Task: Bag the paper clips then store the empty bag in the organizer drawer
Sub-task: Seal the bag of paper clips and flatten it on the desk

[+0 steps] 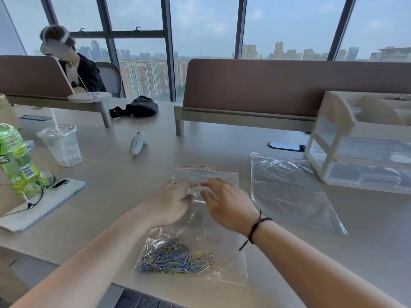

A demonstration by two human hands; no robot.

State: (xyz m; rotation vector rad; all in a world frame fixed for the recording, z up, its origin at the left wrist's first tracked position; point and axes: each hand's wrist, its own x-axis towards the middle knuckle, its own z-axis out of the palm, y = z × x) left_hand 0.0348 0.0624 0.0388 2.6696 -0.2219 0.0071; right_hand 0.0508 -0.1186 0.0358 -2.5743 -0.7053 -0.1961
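A clear zip bag [206, 174] with a red seal strip lies flat on the desk in front of me. A heap of blue and yellow paper clips [175, 257] sits inside its near end. My left hand [171, 203] and my right hand [226, 203] rest on the bag's upper half, fingers spread and pressing down, fingertips almost meeting near the seal. A second, empty clear bag [291, 192] lies flat to the right. Beyond it stands the white organizer [364, 141] with translucent drawers, which look closed.
At left stand a plastic coffee cup [61, 147], a green bottle [15, 156], glasses [35, 192] and a phone on a notebook [44, 203]. A white controller [138, 143] lies mid-desk. A person sits behind the far-left divider. A cable port [287, 146] is near the organizer.
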